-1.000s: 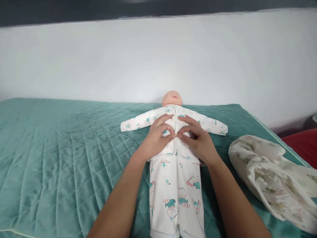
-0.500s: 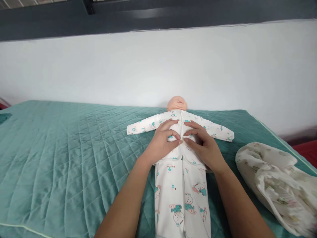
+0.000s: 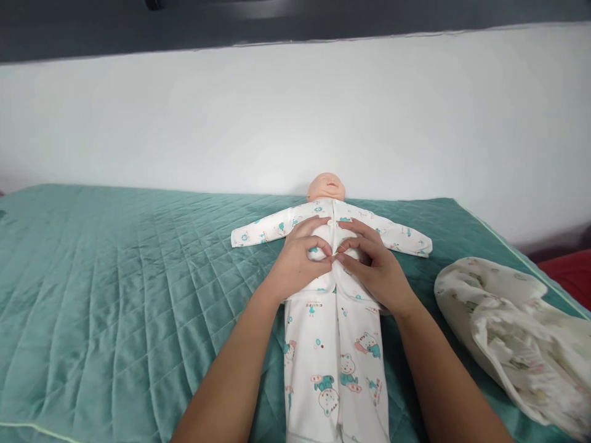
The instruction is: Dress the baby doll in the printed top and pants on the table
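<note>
A baby doll [image 3: 325,186] lies on its back, dressed in a white printed jacket [image 3: 314,210] and matching pants [image 3: 311,363]. Both sleeves are spread out sideways. My left hand [image 3: 305,252] pinches the jacket's front edge, thumb and index finger together at the middle of the chest. Directly opposite, my right hand [image 3: 367,255] pinches the other front edge, its fingertips meeting those of the left. Whatever fastener sits between the fingertips is mostly hidden. Higher up the front, a small pale button or snap [image 3: 330,223] shows near the fingers.
A green quilted cover [image 3: 138,295] spreads beneath the doll. To the right lies a crumpled white floral cloth bundle [image 3: 498,314]. Behind the doll's head rises a white wall [image 3: 258,117], with a dark band [image 3: 295,24] above. Something red [image 3: 567,277] shows beyond the right edge.
The view has shifted slightly, so everything sits a little higher and further left. My fingertips have closed together at the jacket's front, covering the spot between them.
</note>
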Tool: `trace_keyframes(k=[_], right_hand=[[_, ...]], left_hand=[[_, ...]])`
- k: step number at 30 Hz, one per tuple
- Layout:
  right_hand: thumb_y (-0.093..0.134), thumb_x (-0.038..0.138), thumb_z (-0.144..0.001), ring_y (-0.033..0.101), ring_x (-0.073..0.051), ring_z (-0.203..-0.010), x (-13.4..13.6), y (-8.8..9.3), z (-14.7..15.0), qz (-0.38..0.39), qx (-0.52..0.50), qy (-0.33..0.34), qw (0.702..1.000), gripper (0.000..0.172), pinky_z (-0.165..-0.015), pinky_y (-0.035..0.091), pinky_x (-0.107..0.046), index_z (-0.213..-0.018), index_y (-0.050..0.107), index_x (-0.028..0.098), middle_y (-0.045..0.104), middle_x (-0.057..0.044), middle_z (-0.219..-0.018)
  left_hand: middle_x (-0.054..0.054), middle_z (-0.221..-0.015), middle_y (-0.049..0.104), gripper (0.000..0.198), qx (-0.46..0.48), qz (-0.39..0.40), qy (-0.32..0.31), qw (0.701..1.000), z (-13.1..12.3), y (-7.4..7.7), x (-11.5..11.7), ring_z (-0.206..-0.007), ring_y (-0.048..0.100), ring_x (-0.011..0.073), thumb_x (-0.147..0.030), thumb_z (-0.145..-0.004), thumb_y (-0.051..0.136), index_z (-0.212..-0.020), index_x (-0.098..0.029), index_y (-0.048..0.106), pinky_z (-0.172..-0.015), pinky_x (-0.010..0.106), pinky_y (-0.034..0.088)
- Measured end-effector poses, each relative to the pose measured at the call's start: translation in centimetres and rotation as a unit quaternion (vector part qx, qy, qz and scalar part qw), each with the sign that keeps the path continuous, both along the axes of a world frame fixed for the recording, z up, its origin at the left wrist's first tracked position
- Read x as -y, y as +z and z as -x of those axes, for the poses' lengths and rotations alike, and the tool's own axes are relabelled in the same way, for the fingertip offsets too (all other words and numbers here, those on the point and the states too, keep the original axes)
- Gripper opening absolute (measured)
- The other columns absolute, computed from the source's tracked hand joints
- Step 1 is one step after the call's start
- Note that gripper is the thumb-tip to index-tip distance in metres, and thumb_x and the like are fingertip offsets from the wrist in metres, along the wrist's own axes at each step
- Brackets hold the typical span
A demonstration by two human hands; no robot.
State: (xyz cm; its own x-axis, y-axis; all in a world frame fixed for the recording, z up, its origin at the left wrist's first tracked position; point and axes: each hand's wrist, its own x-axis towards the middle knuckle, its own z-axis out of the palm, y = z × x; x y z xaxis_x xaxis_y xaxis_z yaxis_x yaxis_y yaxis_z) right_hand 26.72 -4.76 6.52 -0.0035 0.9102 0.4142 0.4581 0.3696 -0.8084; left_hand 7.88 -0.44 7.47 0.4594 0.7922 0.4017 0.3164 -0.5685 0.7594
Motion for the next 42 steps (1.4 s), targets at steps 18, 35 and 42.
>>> trace_keyframes(k=[18, 35, 42], right_hand=[[0.073, 0.034, -0.088, 0.035, -0.026, -0.152, -0.18, 0.00, -0.83, 0.010, -0.023, 0.034, 0.999, 0.004, -0.127, 0.025, -0.054, -0.086, 0.075, 0.032, 0.060, 0.002, -0.146], [0.075, 0.036, -0.087, 0.031, -0.027, -0.154, -0.36, -0.20, -0.53, 0.021, -0.002, 0.036, 0.999, 0.006, -0.128, 0.023, -0.055, -0.082, 0.074, 0.032, 0.056, 0.004, -0.148], [0.072, 0.036, -0.089, 0.030, -0.025, -0.154, -0.21, -0.11, -0.13, 0.022, -0.016, 0.020, 0.999, 0.007, -0.128, 0.023, -0.054, -0.085, 0.073, 0.031, 0.058, 0.003, -0.146]], left_hand=[[0.002, -0.153, 0.055, 0.011, 0.021, 0.009, -0.004, 1.000, 0.04, -0.27, -0.09, -0.151, 0.038, 0.0249, -0.012, -0.081, 0.069, -0.076, -0.022, 0.066, -0.126, 0.052, 0.030], [0.003, -0.153, 0.053, 0.013, 0.021, 0.004, -0.004, 1.000, -0.01, -0.46, -0.15, -0.151, 0.038, 0.0246, -0.009, -0.080, 0.067, -0.079, -0.023, 0.068, -0.127, 0.053, 0.028], [0.002, -0.155, 0.053, 0.008, 0.023, 0.007, -0.009, 1.000, 0.09, -0.39, -0.05, -0.152, 0.037, 0.0243, -0.017, -0.088, 0.066, -0.086, -0.024, 0.070, -0.126, 0.052, 0.030]])
